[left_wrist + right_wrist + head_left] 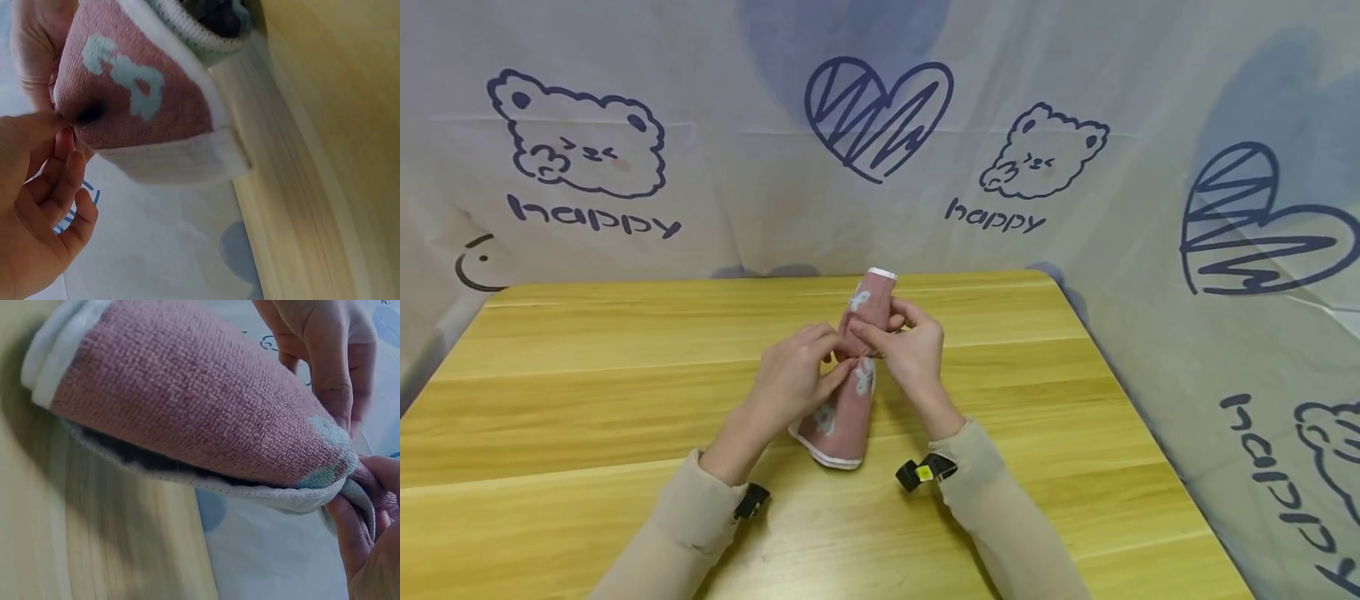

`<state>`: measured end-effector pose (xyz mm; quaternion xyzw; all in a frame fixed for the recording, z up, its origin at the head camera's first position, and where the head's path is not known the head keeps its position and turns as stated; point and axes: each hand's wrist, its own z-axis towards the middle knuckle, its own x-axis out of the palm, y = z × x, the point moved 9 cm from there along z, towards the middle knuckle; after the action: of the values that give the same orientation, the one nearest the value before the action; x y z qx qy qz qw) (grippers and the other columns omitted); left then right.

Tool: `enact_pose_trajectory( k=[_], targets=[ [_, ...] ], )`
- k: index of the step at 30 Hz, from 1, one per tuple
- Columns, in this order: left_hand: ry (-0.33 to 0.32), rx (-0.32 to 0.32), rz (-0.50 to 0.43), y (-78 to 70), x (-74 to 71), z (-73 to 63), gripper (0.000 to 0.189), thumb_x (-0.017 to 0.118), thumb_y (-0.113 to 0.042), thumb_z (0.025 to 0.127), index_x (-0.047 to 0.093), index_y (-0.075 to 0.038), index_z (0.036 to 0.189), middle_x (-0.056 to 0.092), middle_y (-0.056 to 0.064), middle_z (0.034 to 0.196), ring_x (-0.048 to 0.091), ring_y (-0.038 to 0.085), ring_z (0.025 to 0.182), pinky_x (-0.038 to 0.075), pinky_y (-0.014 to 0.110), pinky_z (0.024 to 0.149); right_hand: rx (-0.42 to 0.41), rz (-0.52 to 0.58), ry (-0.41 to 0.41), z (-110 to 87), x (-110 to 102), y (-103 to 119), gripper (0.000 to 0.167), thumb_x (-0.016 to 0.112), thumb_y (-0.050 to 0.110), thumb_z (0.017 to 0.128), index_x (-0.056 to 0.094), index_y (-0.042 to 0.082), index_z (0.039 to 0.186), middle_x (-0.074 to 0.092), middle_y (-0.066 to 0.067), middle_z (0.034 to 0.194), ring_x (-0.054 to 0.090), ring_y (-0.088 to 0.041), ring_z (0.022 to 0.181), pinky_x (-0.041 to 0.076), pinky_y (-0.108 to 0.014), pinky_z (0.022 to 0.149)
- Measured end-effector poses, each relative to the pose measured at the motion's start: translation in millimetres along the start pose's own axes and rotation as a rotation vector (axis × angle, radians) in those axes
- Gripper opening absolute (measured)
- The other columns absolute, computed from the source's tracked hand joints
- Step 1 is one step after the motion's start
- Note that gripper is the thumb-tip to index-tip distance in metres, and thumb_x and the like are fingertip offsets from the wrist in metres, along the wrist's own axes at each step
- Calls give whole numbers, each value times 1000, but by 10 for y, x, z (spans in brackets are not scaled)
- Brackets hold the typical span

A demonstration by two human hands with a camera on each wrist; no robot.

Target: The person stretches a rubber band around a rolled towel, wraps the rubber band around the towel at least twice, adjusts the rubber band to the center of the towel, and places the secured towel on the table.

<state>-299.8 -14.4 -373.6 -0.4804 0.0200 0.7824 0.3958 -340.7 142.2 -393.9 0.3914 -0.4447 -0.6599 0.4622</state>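
Observation:
A pink towel [848, 417] with white edging and pale patterned motifs is gathered at its middle between both hands, its lower end flaring out just over the table. My left hand [793, 375] pinches the gathered part between thumb and forefinger; in the left wrist view the other fingers of the left hand [47, 200] curl loosely below. My right hand [913, 346] grips the towel a little higher, thumb across its front, with the upper end sticking up past the fingers. In the right wrist view the towel [181, 394] hangs folded, a dark gap showing between its layers.
The wooden table [587, 400] spreads out on both sides of the hands. Behind it and to the right hangs a pale cloth [715, 167] printed with hearts, bears and the word happy. Black wrist cameras [917, 473] are strapped near the sleeves.

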Motion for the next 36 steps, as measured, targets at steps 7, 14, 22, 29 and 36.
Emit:
enact_pose_trajectory(
  k=[7,14,22,29,36],
  targets=[
    [130,-20,-26,55,115,-3,17,79,-22,86,64,-15,89,60,-3,85,55,13,76,50,29,61,-7,-25,35,-26,41,20,44,94,10,75,76,-2,114,58,0,74,55,-8,64,50,-19,56],
    [213,13,-168,29,208,-10,18,79,-13,84,62,-15,90,60,-3,87,55,12,81,51,28,70,6,-44,51,15,9,-57,43,94,11,75,77,-2,113,59,1,71,54,-6,61,47,-17,53],
    [91,-53,-191,136,102,-12,13,78,-14,90,65,-13,92,60,-1,86,55,14,78,48,29,66,2,75,200,-9,167,-6,47,83,14,90,69,3,133,72,-14,106,69,-11,72,57,-23,66],
    [-99,-105,-184,266,-99,-16,12,78,-9,89,68,-8,93,63,4,84,58,18,76,48,33,65,-137,151,330,-144,286,202,49,66,-1,99,55,1,147,53,-15,151,69,-35,115,58,-27,89],
    [-210,-156,-172,346,-192,-61,13,78,-10,88,67,-6,94,63,6,82,58,22,72,44,33,61,-158,70,435,-307,330,176,56,70,0,97,50,-1,149,45,-21,152,61,-41,127,53,-45,104]
  ],
)
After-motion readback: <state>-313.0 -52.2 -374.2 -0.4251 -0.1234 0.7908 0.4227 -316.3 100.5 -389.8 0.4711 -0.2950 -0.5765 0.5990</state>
